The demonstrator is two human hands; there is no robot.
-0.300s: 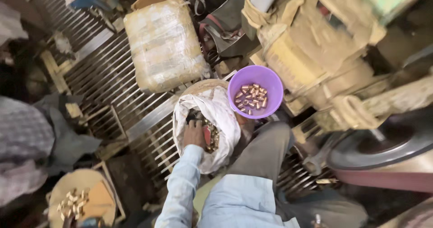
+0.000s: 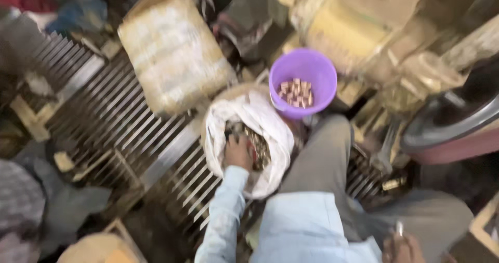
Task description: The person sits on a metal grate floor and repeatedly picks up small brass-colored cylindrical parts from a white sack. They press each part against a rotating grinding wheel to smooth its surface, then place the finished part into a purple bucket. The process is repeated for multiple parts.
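Note:
My left hand (image 2: 238, 152) reaches down into an open white sack (image 2: 270, 133) holding several small brass-coloured metal pieces (image 2: 258, 146). Its fingers rest among the pieces and are blurred. Just beyond the sack stands a purple bucket (image 2: 312, 65) with a small heap of the same pieces at its bottom. My right hand (image 2: 401, 247) sits low at the bottom edge above my knee, closed around a small pale stick-like thing (image 2: 399, 227). My grey trouser leg (image 2: 322, 159) lies between sack and right hand.
A metal grating floor (image 2: 114, 122) spreads to the left. A wrapped tan bundle (image 2: 171, 55) lies behind the sack. Pale yellow machinery (image 2: 353, 29) and a dark wheel over a reddish base (image 2: 457, 122) crowd the right. Cloth and scraps (image 2: 36, 211) lie at lower left.
The view has shifted slightly and blurred. My left hand stays in the sack. My right hand has come into view at the bottom edge.

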